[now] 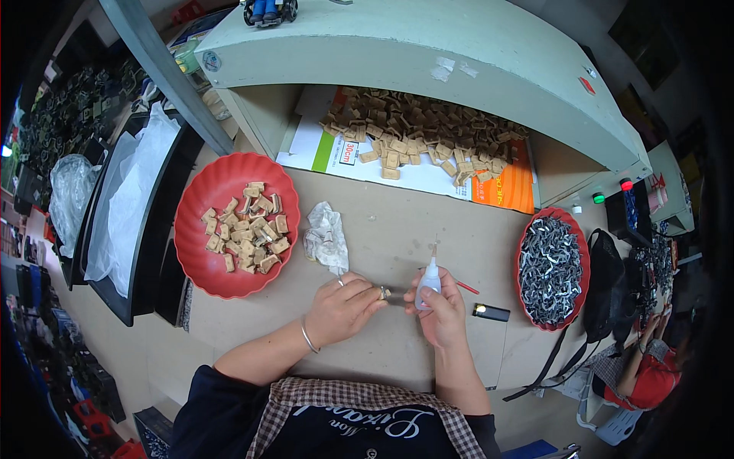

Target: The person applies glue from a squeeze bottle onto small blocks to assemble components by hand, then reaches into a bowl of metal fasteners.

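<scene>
My left hand (pixel 340 310) is closed, pinching a small tan block (pixel 386 293) between thumb and fingertips above the table. Most of that block is hidden by the fingers. In my right hand (pixel 445 315) is a small white squeeze bottle (pixel 430 283), its thin nozzle pointing up and away from me. The two hands are a short gap apart. Just beyond my left hand lies a crumpled white tissue (pixel 326 232). Near my right hand are a thin red stick (pixel 468 288) and a short black cylinder (pixel 491 312) with a bright end.
A red scalloped bowl (pixel 200 183) of tan blocks stands on the left. On the right, another red bowl (pixel 587 264) holds black and silver metal parts. Many tan blocks (pixel 428 126) lie on cardboard under a pale green shelf (pixel 428 53). Another person (pixel 650 375) sits at far right.
</scene>
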Available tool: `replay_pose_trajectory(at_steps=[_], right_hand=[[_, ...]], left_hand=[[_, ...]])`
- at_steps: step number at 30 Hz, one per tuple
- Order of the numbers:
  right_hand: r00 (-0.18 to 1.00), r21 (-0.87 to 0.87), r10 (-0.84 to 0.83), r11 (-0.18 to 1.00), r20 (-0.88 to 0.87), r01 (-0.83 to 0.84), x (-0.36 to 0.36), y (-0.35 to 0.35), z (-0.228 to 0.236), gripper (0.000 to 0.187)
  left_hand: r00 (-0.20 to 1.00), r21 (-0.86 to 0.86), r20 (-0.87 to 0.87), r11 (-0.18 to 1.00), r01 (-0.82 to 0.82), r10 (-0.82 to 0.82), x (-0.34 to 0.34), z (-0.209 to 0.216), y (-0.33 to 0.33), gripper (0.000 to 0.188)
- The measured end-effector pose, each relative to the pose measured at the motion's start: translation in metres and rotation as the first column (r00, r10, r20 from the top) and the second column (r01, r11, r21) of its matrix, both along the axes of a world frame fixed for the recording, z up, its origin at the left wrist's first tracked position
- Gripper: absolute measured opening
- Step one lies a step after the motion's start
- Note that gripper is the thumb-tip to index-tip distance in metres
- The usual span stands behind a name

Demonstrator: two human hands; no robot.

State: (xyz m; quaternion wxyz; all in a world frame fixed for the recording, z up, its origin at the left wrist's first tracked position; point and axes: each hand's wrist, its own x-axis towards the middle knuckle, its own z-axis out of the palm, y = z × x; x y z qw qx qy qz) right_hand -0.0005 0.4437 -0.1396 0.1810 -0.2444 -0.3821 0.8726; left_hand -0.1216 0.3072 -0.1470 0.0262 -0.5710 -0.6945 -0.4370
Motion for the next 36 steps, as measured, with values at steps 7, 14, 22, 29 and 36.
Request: replay_pose_trajectory(at_steps=[7, 14, 22, 29, 36], right_hand=[[0.999, 0.007, -0.014, 1.000, 0.047, 0.013, -0.006, -0.003, -0.001, 0.025], [0.999, 0.020, -0.020, 1.000, 0.042, 0.019, -0.002, -0.005, -0.005, 0.027], [0.994, 0.118, -0.049, 0.992, 0.094, 0.038, -0.009, -0.012, -0.006, 0.028], [0.994, 0.119, -0.036, 0.993, 0.100, 0.023, -0.011, -0.011, -0.010, 0.029], [0.988, 0.167, -0.032, 0.986, 0.150, 0.006, -0.012, -0.012, -0.012, 0.029]], left_hand=[[0.993, -0.033, -0.099, 0.997, -0.065, 0.061, 0.000, 0.001, -0.002, 0.015], [0.942, 0.006, 0.335, 1.000, -0.028, 0.025, 0.000, -0.009, -0.002, 0.014], [0.893, 0.034, 0.449, 0.999, 0.012, -0.026, 0.000, -0.012, -0.006, 0.015], [0.889, 0.039, 0.457, 0.999, 0.020, -0.036, -0.002, -0.011, -0.007, 0.014], [0.872, 0.062, 0.487, 0.998, 0.024, -0.051, -0.002, -0.006, -0.007, 0.014]])
